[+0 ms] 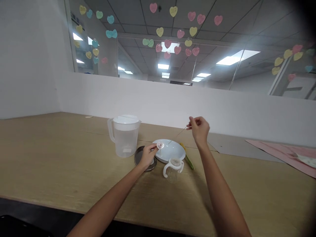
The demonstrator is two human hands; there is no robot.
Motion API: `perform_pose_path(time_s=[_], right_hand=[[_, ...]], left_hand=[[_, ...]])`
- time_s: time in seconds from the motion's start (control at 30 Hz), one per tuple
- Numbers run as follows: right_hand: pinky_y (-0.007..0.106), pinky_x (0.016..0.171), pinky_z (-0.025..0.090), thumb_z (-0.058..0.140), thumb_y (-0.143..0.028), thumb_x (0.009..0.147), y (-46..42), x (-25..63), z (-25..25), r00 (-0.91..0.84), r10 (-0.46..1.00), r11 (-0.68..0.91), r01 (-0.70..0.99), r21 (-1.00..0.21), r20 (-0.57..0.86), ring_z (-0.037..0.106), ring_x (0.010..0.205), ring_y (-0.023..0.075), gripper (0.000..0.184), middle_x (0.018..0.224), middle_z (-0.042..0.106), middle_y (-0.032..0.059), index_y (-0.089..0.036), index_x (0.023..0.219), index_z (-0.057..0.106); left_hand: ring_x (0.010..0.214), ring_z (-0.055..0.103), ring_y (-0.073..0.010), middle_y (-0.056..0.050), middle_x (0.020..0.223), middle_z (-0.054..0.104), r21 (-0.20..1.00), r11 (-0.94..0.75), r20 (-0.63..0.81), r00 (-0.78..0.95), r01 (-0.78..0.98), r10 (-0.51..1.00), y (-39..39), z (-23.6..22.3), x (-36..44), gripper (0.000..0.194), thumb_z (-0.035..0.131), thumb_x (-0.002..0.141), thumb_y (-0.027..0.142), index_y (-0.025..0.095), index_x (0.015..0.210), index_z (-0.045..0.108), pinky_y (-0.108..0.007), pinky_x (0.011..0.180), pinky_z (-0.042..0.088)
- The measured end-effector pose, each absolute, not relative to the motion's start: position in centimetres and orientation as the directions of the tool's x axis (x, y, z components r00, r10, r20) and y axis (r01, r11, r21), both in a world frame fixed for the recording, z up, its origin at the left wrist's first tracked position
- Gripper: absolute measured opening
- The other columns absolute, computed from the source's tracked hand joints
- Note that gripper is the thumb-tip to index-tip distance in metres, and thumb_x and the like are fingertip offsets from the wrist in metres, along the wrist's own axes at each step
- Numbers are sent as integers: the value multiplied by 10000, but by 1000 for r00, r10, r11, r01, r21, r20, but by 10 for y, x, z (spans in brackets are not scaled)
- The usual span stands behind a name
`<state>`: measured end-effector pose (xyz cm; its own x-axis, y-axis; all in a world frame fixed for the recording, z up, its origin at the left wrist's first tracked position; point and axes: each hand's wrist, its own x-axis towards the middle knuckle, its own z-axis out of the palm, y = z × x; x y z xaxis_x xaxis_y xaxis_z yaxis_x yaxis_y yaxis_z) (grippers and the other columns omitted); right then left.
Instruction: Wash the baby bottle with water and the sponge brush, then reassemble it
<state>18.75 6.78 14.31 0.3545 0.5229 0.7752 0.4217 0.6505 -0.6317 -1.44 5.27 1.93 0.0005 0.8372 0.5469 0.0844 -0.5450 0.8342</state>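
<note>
Two bare hands work above a light wood-toned table. The left hand pinches a small, round, translucent disc with a pinkish centre between thumb and fingers, over the near left rim of a shallow, glossy white bowl. The right hand, raised beyond the bowl's right side, has its fingertips closed on a slender, brownish, rod-like piece; this slants down leftward to the bowl, though whether its lower tip touches the surface cannot be told from this view. Beneath the left hand lies a round, dark grey metal tray, partly hidden. In front of the bowl stands a clear, open-topped bottle with a white two-handled collar. Just beside the bowl, at right, lies a slim yellow-and-green object. A translucent plastic pitcher with a white lid stands upright behind and left of the tray, its handle turned left. At far right, a pink cloth is spread on the table.
</note>
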Motion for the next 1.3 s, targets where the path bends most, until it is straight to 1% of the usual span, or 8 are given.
perform_pose_path(time_s=[0.13, 0.3, 0.5, 0.77, 0.93, 1.03, 1.13, 1.3], right_hand=[[222, 481, 466, 515, -399, 749, 108, 190, 104, 314, 746, 420, 464, -780, 588, 593, 451, 130, 249, 514, 582, -13, -161, 680, 491], [231, 587, 452, 427, -342, 803, 124, 195, 71, 170, 900, 79, 843, -532, 402, 626, 601, 155, 278, 586, 634, 57, -143, 654, 552], [275, 690, 416, 573, -262, 692, 115, 190, 73, 70, 938, 49, 943, -328, 340, 592, 859, 242, 160, 832, 648, 146, -114, 721, 624], [333, 819, 383, 488, -278, 775, 95, 162, 97, -104, 940, 157, 978, -140, 325, 484, 1055, 280, 338, 1104, 544, 201, -65, 1024, 570], [301, 752, 420, 559, -223, 734, 87, 169, 101, -163, 976, 192, 959, -209, 147, 571, 914, 242, 254, 967, 624, 159, -93, 939, 632], [239, 709, 440, 582, -285, 728, 80, 166, 106, -499, 866, 456, 753, -474, 40, 590, 829, 158, 282, 919, 655, 49, -173, 983, 627], [252, 701, 448, 615, -340, 688, 75, 155, 106, -717, 688, 551, 416, -723, 112, 581, 808, 152, 325, 888, 656, 40, -161, 959, 633], [254, 668, 441, 653, -322, 636, 79, 143, 96, -679, 714, 548, 393, -738, 169, 567, 756, 150, 301, 824, 647, 37, -146, 880, 653]], left_hand=[[791, 597, -171, -55, 856, 682, 826, -552, 553, 31, 114, 833, 50, 18, -12, 287, 550, 725, 374, 151, 844, 686, -251, 725, 436], [804, 599, -168, -53, 860, 684, 831, -539, 542, 20, 133, 840, 50, 14, -9, 255, 562, 719, 363, 164, 820, 685, -250, 743, 431], [773, 614, -167, -67, 832, 685, 850, -515, 520, -18, 108, 854, 49, 15, -9, 232, 600, 681, 341, 145, 777, 679, -255, 732, 450], [726, 628, -159, -68, 777, 683, 864, -499, 503, -83, 60, 861, 52, 14, -9, 210, 640, 645, 320, 139, 750, 656, -238, 677, 469], [735, 625, -159, -69, 791, 681, 848, -527, 530, -70, 60, 845, 52, 13, -9, 208, 634, 655, 325, 138, 745, 658, -242, 696, 469], [752, 622, -162, -69, 805, 680, 838, -544, 546, -50, 44, 836, 52, 13, -9, 213, 625, 666, 330, 140, 755, 659, -248, 713, 467], [800, 618, -170, -68, 847, 678, 834, -551, 551, -10, -19, 834, 53, 12, -9, 247, 618, 674, 329, 141, 830, 653, -258, 741, 462], [799, 616, -175, -60, 832, 680, 852, -519, 521, 8, -62, 854, 54, 13, -11, 296, 620, 665, 333, 133, 882, 642, -269, 747, 455]])
